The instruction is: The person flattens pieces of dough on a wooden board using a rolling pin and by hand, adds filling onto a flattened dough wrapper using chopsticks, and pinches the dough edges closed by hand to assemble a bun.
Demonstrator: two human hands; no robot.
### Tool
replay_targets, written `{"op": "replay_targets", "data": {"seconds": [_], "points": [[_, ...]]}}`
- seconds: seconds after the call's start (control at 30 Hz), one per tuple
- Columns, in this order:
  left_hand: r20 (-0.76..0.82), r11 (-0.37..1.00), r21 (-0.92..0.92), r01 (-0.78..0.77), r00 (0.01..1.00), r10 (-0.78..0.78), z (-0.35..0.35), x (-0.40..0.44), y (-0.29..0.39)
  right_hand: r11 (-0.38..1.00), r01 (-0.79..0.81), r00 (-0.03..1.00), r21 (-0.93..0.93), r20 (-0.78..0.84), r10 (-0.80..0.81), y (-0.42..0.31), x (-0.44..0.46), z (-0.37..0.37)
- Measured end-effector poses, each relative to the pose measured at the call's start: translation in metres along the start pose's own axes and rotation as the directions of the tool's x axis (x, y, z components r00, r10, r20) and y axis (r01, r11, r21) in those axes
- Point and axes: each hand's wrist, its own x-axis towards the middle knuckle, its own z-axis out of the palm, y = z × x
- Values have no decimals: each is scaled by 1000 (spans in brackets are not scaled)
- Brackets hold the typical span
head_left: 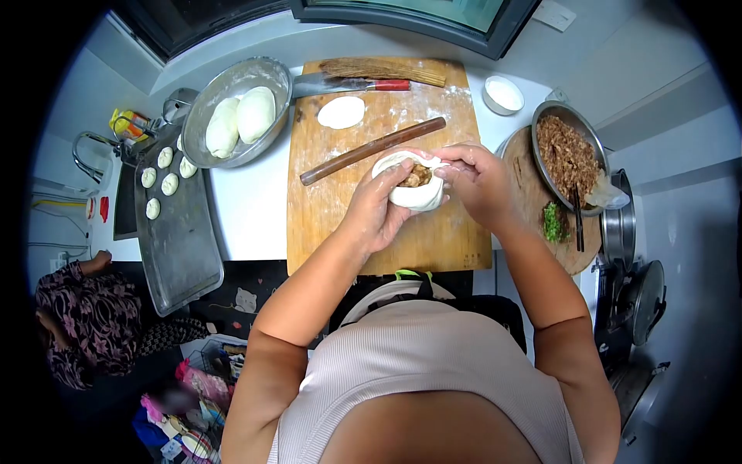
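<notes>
My left hand cups a round dough wrapper from below and the side, its thumb lying at the edge of the brown meat filling in the middle. At the wrapper's right rim, the fingers of my right hand pinch the dough. The bun's top is open and the filling shows. Just beyond my hands a wooden rolling pin lies slanted across the floured cutting board. Farther back on the board is a flat rolled dough disc.
A knife and a straw brush lie at the board's back. Left are a metal bowl with dough and a tray with several buns. Right stands a filling bowl with chopsticks. Another person is at left.
</notes>
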Motion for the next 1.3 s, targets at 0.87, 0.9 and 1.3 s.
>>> {"op": "replay_targets", "data": {"seconds": [0.87,0.9,1.3], "points": [[-183,945,299,134,980,-81,10,6,11,854,245,968,-460,173,-184,-26,6,-5],[-173,936,316,155,979,-103,9,7,13,837,274,960,-474,179,-213,-21,7,-6],[-125,990,30,-135,983,138,10,8,-12,989,108,988,-101,-99,-118,10,-2,5]]}}
